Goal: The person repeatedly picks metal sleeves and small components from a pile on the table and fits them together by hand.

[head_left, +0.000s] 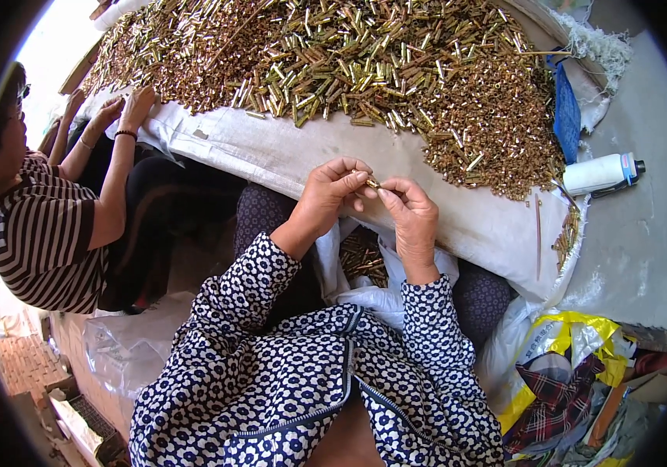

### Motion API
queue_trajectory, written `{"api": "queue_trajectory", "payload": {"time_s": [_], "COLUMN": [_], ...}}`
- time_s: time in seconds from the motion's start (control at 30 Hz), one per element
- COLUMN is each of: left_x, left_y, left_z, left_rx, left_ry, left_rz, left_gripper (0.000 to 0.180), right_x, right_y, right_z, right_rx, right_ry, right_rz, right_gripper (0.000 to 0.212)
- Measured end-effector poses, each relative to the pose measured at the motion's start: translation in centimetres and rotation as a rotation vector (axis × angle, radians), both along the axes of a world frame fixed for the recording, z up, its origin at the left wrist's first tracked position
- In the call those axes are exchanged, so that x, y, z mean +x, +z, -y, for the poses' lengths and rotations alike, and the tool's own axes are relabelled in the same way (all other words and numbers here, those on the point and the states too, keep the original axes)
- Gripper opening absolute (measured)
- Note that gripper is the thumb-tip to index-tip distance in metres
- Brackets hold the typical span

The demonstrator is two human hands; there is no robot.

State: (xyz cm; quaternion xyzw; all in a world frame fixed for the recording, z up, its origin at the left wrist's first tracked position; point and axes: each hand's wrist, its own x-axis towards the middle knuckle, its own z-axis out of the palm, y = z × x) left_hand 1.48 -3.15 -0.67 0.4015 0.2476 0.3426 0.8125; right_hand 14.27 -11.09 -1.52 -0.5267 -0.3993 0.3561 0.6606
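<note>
Just off the table's near edge, my left hand [329,194] and my right hand [413,222] meet fingertip to fingertip. Both are closed in a pinch on a small brass-coloured metal piece [373,184], mostly covered by the fingers, so its exact kind does not show. Beyond them a wide heap of slim brass-coloured metal tubes [349,66] covers the cloth-topped table [286,156]. Smaller coppery metal bits [497,132] are piled at its right side. Below my hands, between my knees, a white plastic bag [376,298] stands open with similar metal pieces [362,257] inside.
At the left a person in a striped shirt [45,233] sits with both hands at the heap's edge. A white bottle [600,174] and a blue plastic piece [567,113] lie at the right. A thin stick [538,237] rests nearby, above a yellow bag [567,335] with plaid cloth.
</note>
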Motion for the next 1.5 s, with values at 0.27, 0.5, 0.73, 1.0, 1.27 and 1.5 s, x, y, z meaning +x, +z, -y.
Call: {"api": "queue_trajectory", "payload": {"time_s": [0.27, 0.5, 0.73, 1.0, 1.27, 1.5], "left_x": [0.2, 2.1, 2.6, 2.9, 4.7, 2.7], "left_y": [-0.4, -1.9, -0.5, 1.0, -0.2, 1.4], "left_z": [-0.2, 0.4, 1.6, -5.1, -9.4, -4.7], "left_rx": [0.151, 1.230, 1.450, 1.281, 1.630, 0.678], "left_ry": [0.000, 0.085, 0.105, 0.427, 0.093, 0.098], "left_rz": [-0.001, -0.586, -0.657, -0.631, -1.122, -0.499], "left_gripper": [0.012, 0.017, 0.016, 0.014, 0.004, 0.012], "right_x": [0.2, 1.9, 7.3, 6.7, 5.8, 5.2], "right_y": [0.8, 0.4, 0.7, -0.1, 0.3, -0.9], "right_z": [0.1, 0.5, 2.2, 0.2, 0.6, 0.6], "right_rx": [0.042, -0.132, -0.335, -0.262, -0.254, -0.188], "right_ry": [-0.042, -0.028, -0.451, -0.367, -0.444, -0.420], "right_rz": [0.128, 0.977, 1.090, 1.321, 1.356, 1.116], "right_gripper": [0.010, 0.016, 0.026, 0.019, 0.011, 0.013]}}
